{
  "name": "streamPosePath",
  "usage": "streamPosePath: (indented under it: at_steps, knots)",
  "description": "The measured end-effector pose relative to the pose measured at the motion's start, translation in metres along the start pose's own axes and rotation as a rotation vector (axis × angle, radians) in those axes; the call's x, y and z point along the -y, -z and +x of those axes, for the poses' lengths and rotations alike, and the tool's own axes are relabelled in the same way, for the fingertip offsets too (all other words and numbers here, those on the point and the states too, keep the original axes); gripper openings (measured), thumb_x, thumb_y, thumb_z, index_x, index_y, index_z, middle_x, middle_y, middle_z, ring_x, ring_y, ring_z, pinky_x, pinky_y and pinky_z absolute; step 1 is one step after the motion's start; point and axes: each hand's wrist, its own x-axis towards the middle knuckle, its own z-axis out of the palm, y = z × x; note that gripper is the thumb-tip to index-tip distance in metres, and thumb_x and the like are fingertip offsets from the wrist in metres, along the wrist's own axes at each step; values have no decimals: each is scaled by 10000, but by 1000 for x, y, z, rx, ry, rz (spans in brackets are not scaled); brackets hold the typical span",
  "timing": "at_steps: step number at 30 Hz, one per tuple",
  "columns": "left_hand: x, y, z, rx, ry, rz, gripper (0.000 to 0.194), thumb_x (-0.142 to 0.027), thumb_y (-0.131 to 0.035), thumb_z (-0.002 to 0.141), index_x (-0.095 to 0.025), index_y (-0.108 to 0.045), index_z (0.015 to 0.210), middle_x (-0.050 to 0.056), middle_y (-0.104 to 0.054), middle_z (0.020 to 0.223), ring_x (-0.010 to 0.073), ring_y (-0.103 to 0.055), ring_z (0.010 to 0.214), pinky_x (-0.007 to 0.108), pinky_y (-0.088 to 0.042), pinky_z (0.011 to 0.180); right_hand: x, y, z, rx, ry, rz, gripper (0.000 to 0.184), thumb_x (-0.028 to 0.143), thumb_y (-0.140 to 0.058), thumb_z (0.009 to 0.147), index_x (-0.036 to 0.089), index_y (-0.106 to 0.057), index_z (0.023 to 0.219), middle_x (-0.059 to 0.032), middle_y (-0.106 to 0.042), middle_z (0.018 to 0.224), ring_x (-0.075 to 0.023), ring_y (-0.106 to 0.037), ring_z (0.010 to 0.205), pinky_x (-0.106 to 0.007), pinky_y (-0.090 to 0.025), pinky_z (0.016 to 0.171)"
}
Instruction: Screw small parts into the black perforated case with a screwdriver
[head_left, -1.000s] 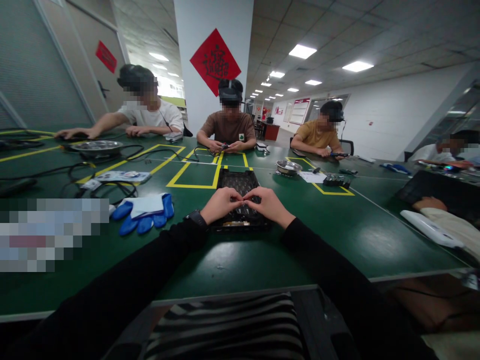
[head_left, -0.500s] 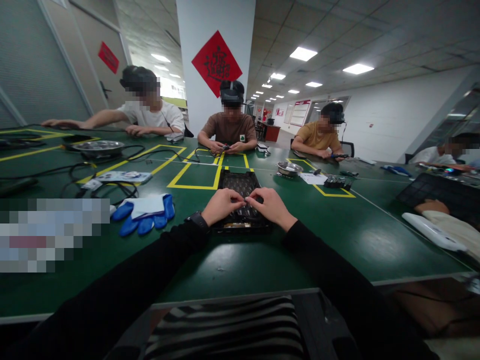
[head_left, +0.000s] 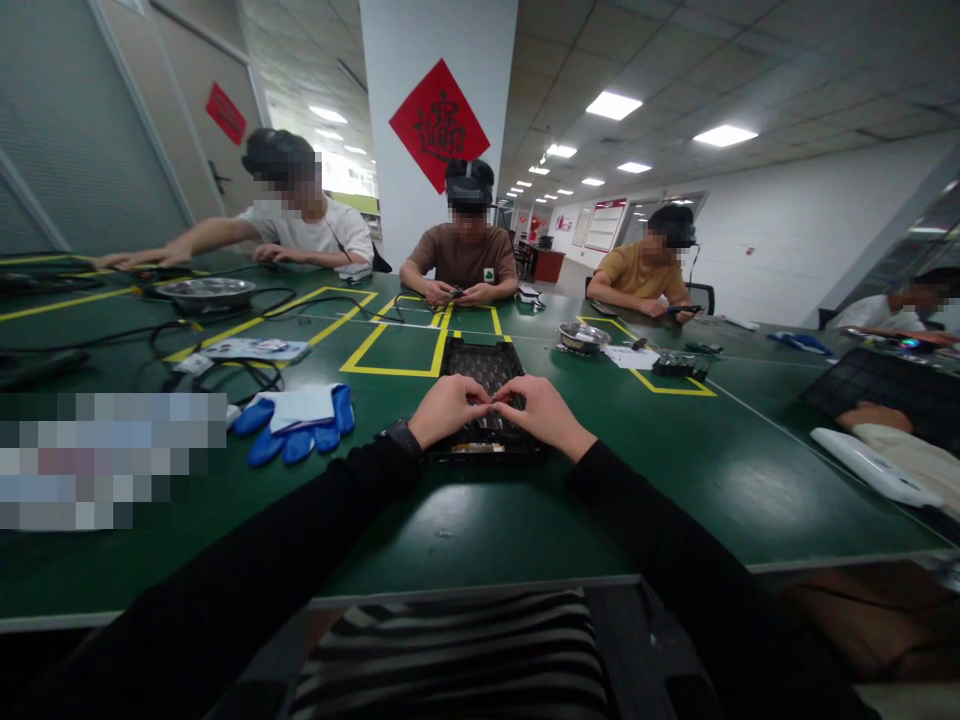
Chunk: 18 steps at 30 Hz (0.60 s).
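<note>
Hands (head_left: 448, 412) (head_left: 541, 412) tip to tip, any pinched item unclear; below, black rectangular, pale-speckled casing (head_left: 484, 366)

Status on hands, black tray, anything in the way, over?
Left hand, right hand: fingertips close together over black tray; whether pinching anything, can't tell. Tray flat on green table. Blue-and-white gloves left of tray, not in the way.

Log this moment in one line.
left hand: curled over black casing | right hand: curled alongside | anything held: unclear | gloves: on green table
</note>
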Motion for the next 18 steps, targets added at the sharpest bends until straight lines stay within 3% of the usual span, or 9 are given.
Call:
streamPosePath:
  at_steps: [9,18]
  knots:
    - [-1,0,0,7,14,-12,199,-351,-632,737,-176,-723,760,34,-696,739,155,-610,676,247,-437,654,0,7,2,49,2,35,154,298,-620,772,185,-704,835,-51,-695,798,-163,-605,763,-288,-426,736]
    - [-8,3,-1,24,-52,-96,244,-377,-602,767,-180,-709,865,28,-697,818,154,-606,776,248,-436,724,8,42,0,329,24,201,174,262,-628,740,167,-706,863,-42,-702,836,-153,-630,765,-259,-458,721]
